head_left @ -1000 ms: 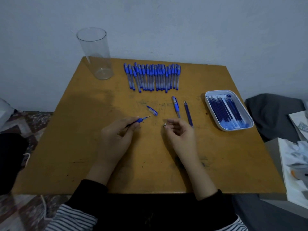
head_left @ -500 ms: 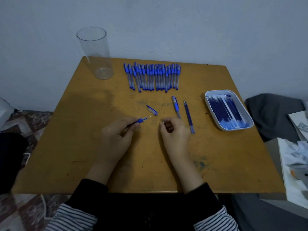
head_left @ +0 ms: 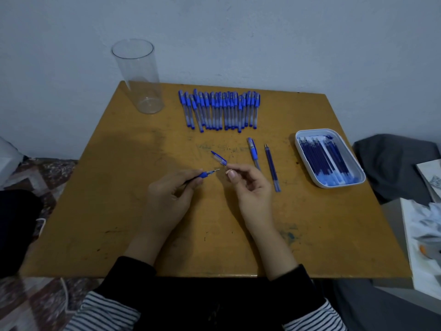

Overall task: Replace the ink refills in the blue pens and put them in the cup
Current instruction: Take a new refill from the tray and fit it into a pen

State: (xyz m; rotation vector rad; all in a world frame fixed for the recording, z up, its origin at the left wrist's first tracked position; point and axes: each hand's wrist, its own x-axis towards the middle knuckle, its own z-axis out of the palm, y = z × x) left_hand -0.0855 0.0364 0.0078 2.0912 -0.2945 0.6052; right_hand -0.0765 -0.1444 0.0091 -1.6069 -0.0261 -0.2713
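Observation:
My left hand (head_left: 169,199) grips a thin ink refill with a blue tip section (head_left: 205,174), its metal point aimed right. My right hand (head_left: 253,189) has its fingers curled. Its forefinger and thumb are at the near end of a short clear-and-blue pen piece (head_left: 219,158) lying on the table. Whether they pinch it is unclear. A capped pen barrel (head_left: 252,150) and a loose dark refill (head_left: 272,167) lie just right of that hand. A row of several blue pens (head_left: 219,109) lies at the back. The empty clear cup (head_left: 140,77) stands at the back left corner.
A white tray (head_left: 358,181) with several dark blue refills sits at the right of the yellow-brown table (head_left: 119,211). A grey cloth (head_left: 393,163) and papers (head_left: 424,247) lie off the table's right edge. A wall stands behind.
My right hand has moved up and left, from beside the capped pen to the near end of the short pen piece. My left hand and its refill have stayed put.

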